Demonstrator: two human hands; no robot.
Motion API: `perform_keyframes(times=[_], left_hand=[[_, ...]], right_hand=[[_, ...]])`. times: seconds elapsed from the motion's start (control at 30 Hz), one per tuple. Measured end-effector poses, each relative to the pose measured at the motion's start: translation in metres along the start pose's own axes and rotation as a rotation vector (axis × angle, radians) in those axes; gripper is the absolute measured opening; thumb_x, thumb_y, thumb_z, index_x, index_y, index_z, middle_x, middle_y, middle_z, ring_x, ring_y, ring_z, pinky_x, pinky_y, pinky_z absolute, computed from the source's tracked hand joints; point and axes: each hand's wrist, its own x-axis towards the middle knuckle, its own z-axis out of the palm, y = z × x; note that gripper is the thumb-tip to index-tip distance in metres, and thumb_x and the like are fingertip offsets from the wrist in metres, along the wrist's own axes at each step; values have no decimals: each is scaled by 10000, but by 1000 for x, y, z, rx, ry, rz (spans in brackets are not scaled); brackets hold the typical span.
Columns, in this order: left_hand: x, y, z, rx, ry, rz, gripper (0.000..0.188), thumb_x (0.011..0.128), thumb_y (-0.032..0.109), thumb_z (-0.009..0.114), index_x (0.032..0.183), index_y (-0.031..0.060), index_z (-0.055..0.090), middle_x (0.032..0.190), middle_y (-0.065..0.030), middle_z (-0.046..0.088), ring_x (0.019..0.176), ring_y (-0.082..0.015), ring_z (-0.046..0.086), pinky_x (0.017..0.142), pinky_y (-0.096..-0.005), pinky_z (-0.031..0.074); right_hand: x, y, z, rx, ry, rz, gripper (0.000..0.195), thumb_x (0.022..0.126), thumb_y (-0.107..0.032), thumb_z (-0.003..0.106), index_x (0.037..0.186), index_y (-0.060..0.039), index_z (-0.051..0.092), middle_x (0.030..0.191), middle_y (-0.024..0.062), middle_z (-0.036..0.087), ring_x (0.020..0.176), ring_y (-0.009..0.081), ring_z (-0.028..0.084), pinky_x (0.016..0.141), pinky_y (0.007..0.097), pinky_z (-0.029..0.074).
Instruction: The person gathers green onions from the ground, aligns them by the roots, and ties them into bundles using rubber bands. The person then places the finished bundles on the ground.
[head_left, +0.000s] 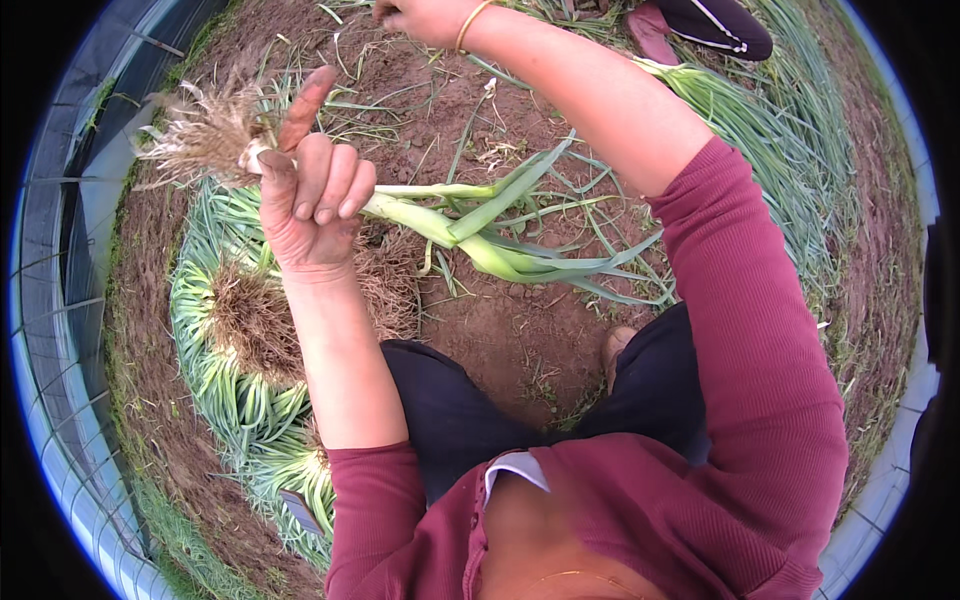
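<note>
My left hand (322, 176) grips a small bunch of leeks (420, 217) near their root end. Pale, stringy roots (206, 135) stick out to the left of the fist, and the green leaves trail off to the right. Its index finger is extended and coated with brown soil. At the top edge, my right hand (424, 19) is raised away from the bunch, its fingers bent and partly cut off by the frame; whether it holds anything is unclear. Below the left hand lie piled leeks (199, 300) with a mass of brown roots (251, 319) at their centre.
Long leeks (787, 150) lie heaped along the right. Beside them at the top right is another person's dark-trousered leg (716, 26). A dark flat object (302, 511) rests on the lower-left leeks (281, 472). Loose leaves litter the soil (517, 330); plastic-film walls (56, 300) curve around.
</note>
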Motion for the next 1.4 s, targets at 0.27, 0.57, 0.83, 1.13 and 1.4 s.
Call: perform_keyframes(times=[0.27,0.57,0.83,1.13,1.4], left_hand=[[1,35,-20,-90,23,226,318,788,264,649,955,0,590,488,21,383,451,-87,387,501,-210,371],[-11,20,-112,-128,788,379,290,913,327,443,912,41,496,499,23,365,462,-103,382,496,-233,396],[3,-191,-26,-131,873,-302,364,851,375,525,908,19,469,697,-49,490,699,-187,543,811,-370,498],[-9,-220,-42,9,978,-448,231,821,219,629,880,11,549,566,-2,431,584,-152,453,707,-320,444],[-11,-197,-25,69,916,-464,200,842,226,599,818,33,552,553,0,420,570,-148,451,719,-351,438]], right_hand=[[-133,-81,35,1726,-1320,448,666,850,-636,244,1164,-101,487,995,129,616,783,316,634,692,426,520],[-294,24,-61,1799,-975,1011,878,731,-769,308,1198,-37,436,677,102,495,508,168,494,673,424,511],[-522,8,-195,1097,-702,1584,611,591,-122,773,1090,64,474,880,141,594,721,206,609,716,343,527],[-543,93,-149,55,-364,1222,394,780,-348,610,917,21,624,862,192,636,776,272,614,740,357,474],[-317,229,-86,-56,-100,917,505,866,-434,457,1006,35,581,993,224,594,924,376,556,828,410,417]])
